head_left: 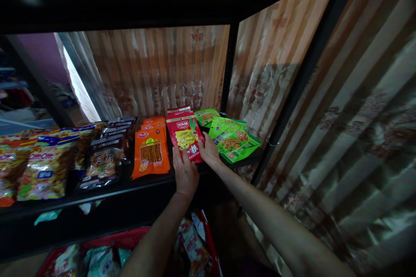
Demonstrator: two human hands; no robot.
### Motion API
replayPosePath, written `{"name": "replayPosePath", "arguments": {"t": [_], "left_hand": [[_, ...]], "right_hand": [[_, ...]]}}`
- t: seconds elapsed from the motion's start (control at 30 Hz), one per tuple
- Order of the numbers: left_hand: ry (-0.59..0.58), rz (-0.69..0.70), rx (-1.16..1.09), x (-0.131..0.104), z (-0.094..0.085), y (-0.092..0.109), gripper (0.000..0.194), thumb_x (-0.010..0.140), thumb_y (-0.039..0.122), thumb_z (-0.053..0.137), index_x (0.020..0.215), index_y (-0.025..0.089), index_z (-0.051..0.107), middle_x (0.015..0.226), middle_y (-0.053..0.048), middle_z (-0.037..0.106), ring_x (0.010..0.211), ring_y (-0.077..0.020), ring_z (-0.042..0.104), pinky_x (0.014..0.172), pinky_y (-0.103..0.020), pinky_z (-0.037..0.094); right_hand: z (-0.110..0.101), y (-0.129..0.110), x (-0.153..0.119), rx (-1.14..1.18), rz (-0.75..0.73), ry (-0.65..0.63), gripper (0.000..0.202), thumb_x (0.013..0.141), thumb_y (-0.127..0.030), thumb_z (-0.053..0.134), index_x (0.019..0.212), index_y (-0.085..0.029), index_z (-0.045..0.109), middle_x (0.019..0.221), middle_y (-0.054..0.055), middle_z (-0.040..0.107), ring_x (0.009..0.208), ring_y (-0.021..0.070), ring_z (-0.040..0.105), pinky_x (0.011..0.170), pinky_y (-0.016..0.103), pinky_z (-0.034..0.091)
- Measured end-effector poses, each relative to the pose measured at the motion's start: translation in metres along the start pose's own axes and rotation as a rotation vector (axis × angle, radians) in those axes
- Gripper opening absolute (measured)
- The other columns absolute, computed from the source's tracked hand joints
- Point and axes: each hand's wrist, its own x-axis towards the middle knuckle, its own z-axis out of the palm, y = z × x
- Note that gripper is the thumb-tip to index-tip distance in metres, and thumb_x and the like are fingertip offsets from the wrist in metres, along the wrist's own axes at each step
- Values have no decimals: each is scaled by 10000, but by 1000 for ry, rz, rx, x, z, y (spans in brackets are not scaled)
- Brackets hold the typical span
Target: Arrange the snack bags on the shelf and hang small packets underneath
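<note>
A red snack packet [182, 129] with yellow pieces pictured on its front leans on the shelf, with more red packets just behind its top edge. My left hand [186, 176] holds its lower left part, fingers over the front. At the lower right edge, my right hand [209, 151] grips the same packet; some of its fingertips are hidden. Left of the red packet stand orange packets [150, 149] of brown sticks. Green snack packets [231, 137] lie fanned out on the right, close to my right hand.
Brown bags [104, 162] and colourful snack bags [47, 169] line the left of the black shelf [130, 188]. Below it, a red basket [130, 237] contains more packets. A black post [286, 95] rises at the right, with curtains [162, 69] behind the shelf.
</note>
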Motion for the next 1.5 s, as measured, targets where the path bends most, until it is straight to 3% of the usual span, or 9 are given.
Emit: {"name": "replayPosePath", "arguments": {"t": [0.23,0.57,0.83,1.03,1.2,1.3,1.4,1.5], "left_hand": [[-13,-42,4,1,2,-5,462,845,76,385,1296,-5,442,1423,-309,349,1396,-338,251,1072,-542,336],[-9,-35,-18,-1,0,-3,474,835,119,447,1300,33,425,1449,-292,315,1410,-348,204,1067,-566,326],[-44,-2,-21,-5,-6,-7,470,855,166,458,1297,7,430,1447,-306,298,1406,-347,215,1079,-537,319],[-44,-6,-18,-5,-5,-8,435,864,171,439,1281,50,455,1443,-264,330,1382,-332,286,1065,-509,357],[-15,-1,2,-4,-1,-8,410,861,236,465,1225,49,483,1392,-271,402,1372,-342,305,1058,-524,357],[21,-20,4,3,2,-7,414,843,324,514,1157,54,518,1372,-272,424,1356,-360,325,1052,-530,359],[36,-63,18,15,5,-4,421,832,341,525,1118,32,534,1341,-284,450,1329,-372,361,1051,-518,359],[30,-74,43,24,6,0,489,832,307,513,1220,10,486,1343,-291,444,1322,-368,372,1047,-505,365]], "right_hand": [[-4,-2,-9,-2,7,-35,529,894,-297,399,1397,-137,366,1375,135,499,1263,256,472,1084,384,326],[-12,-7,-11,13,53,-55,515,902,-290,401,1390,-127,381,1412,144,461,1294,261,443,1093,391,314],[-16,-5,-15,6,55,-52,466,913,-299,403,1348,-134,444,1379,127,500,1262,230,475,1086,350,317],[-18,0,-12,18,73,-78,402,909,-304,437,1283,-176,511,1289,112,581,1181,217,534,1038,348,362],[-14,5,-2,111,116,-76,244,868,-290,489,1042,-233,652,1039,42,694,984,192,621,922,313,444],[-8,9,10,281,185,-31,229,848,-282,489,991,-238,662,1003,19,703,946,168,630,875,286,471],[-5,11,33,435,264,-8,243,844,-265,460,974,-230,662,1001,16,708,940,153,639,834,265,491],[-5,9,63,485,273,-26,230,804,-225,503,970,-200,659,981,29,715,898,151,655,794,252,504]]}}
